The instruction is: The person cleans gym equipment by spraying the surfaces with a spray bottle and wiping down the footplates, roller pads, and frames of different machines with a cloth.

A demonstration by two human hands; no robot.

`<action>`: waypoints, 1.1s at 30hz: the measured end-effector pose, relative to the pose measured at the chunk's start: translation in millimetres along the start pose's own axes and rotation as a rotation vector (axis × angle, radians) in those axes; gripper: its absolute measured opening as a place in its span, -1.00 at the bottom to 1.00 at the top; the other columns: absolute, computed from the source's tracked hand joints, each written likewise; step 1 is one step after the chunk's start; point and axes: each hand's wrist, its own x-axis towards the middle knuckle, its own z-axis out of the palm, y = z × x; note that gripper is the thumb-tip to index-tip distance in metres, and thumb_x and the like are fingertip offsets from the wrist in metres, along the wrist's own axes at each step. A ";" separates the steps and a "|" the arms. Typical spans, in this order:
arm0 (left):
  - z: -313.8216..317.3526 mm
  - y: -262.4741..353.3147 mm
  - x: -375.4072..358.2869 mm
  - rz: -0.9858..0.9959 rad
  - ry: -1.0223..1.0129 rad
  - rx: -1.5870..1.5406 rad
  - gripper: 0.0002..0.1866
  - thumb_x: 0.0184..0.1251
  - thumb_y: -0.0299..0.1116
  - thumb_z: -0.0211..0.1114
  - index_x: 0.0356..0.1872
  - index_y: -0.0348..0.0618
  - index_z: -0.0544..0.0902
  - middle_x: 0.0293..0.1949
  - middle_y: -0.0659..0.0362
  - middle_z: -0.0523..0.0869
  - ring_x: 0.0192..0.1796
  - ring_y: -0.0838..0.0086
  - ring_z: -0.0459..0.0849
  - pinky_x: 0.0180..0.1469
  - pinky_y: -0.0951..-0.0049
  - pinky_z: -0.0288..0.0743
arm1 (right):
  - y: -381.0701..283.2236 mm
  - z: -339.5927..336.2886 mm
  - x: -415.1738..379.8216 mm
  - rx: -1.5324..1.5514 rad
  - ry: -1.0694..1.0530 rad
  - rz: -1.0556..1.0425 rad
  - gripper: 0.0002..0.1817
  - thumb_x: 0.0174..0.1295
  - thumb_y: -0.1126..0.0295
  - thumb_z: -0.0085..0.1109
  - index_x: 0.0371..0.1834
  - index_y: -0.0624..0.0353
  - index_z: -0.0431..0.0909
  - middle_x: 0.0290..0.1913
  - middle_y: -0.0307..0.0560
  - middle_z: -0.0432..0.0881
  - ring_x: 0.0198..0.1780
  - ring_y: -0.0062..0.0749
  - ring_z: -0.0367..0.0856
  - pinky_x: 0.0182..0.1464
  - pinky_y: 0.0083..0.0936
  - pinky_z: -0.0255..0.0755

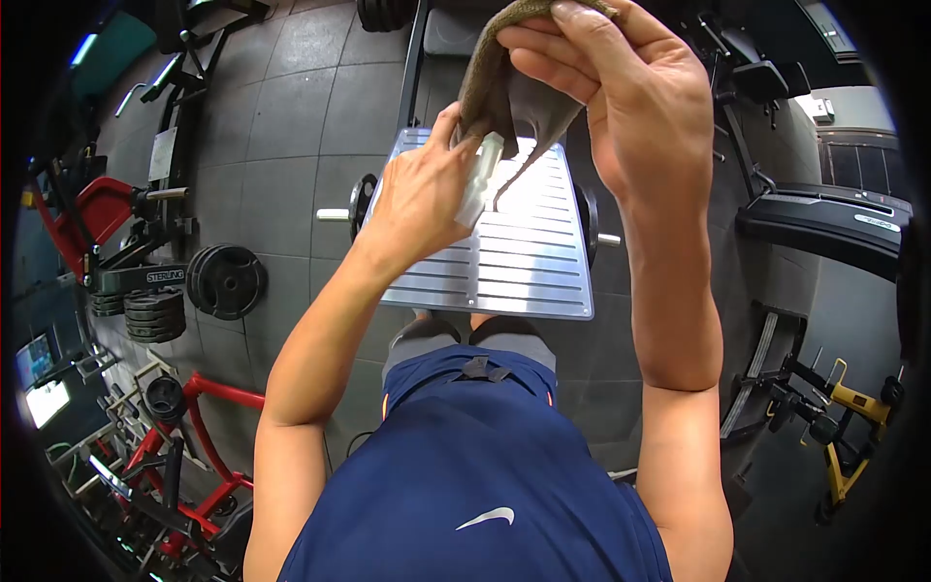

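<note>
My right hand is raised at the top of the view, its thumb and fingers pinching the upper edge of an olive-brown cloth. The cloth hangs down in folds, one thin corner trailing low. My left hand is closed around a small translucent plastic bottle, with its index finger against the cloth's left edge. What kind of bottle it is I cannot make out. Below both hands is a silver slatted metal plate, bright with glare.
A bar end with a dark weight plate sticks out left of the metal plate. Stacked weight plates and a red machine frame stand at left. A treadmill and a yellow-framed machine are at right, on grey floor tiles.
</note>
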 end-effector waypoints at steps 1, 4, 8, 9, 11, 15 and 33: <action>2.3 -5.5 4.4 -0.009 -0.010 -0.034 -0.37 -0.05 -0.39 0.46 0.16 -0.22 0.53 0.26 -0.17 0.48 -0.16 -0.10 0.74 -0.06 0.07 0.67 | -0.2 -5.2 6.7 0.054 -0.006 0.029 -0.83 0.42 0.54 0.16 -0.01 0.40 0.63 -0.18 0.15 0.78 -0.21 -0.33 0.82 -0.08 -0.56 0.76; 22.5 -31.0 17.2 -0.033 -0.075 -0.137 -0.46 -0.04 -0.34 0.40 0.07 -0.17 0.57 0.23 -0.11 0.53 0.07 -0.08 0.65 0.12 0.02 0.58 | 5.4 -27.4 26.5 0.115 -0.044 0.032 -0.80 0.43 0.49 0.17 0.00 0.39 0.63 -0.18 0.15 0.77 -0.18 -0.22 0.82 -0.06 -0.46 0.76; 34.5 -67.2 21.9 0.009 -0.046 -0.129 -0.45 0.04 -0.26 0.42 0.14 -0.12 0.57 0.24 -0.01 0.55 0.05 -0.05 0.69 0.13 0.03 0.59 | 21.3 -76.0 42.1 0.087 0.001 0.062 -0.76 0.43 0.53 0.10 0.06 0.46 0.57 -0.12 0.23 0.74 -0.08 -0.09 0.81 0.02 -0.35 0.73; 27.6 -69.6 22.5 -0.044 -0.058 -0.074 -0.45 0.04 -0.28 0.40 0.14 -0.12 0.57 0.22 -0.01 0.57 0.04 -0.05 0.69 0.13 0.04 0.61 | 24.4 -91.8 40.8 0.084 0.023 0.077 -0.75 0.43 0.53 0.10 0.07 0.46 0.56 -0.12 0.22 0.74 -0.07 -0.10 0.80 0.02 -0.34 0.73; 6.6 -64.9 17.7 -0.044 -0.063 0.027 -0.50 0.09 -0.36 0.36 0.13 -0.18 0.57 0.20 0.00 0.58 0.03 0.00 0.71 0.09 0.10 0.64 | 30.3 -119.4 31.1 0.055 0.073 0.125 -0.73 0.42 0.52 0.10 0.10 0.45 0.55 -0.12 0.22 0.74 -0.07 -0.12 0.80 0.01 -0.34 0.72; -31.9 -48.8 -9.6 0.128 -0.208 0.156 -0.59 0.16 -0.49 0.30 0.09 -0.24 0.61 0.20 0.03 0.58 -0.01 0.12 0.75 0.02 0.16 0.67 | 52.3 -174.4 -38.8 0.040 0.105 0.286 -0.69 0.40 0.50 0.13 0.14 0.43 0.51 -0.15 0.16 0.73 -0.21 -0.26 0.77 -0.05 -0.38 0.71; 137.7 -102.9 -165.4 0.031 -1.117 -0.162 -0.38 -0.08 -0.26 0.57 0.10 -0.09 0.57 0.09 -0.01 0.56 -0.03 0.02 0.72 0.04 0.08 0.65 | 241.7 -249.6 -249.8 0.135 0.178 1.111 -0.79 0.45 0.46 0.11 0.05 0.35 0.54 -0.33 0.02 0.69 -0.37 -0.34 0.73 -0.31 -0.49 0.62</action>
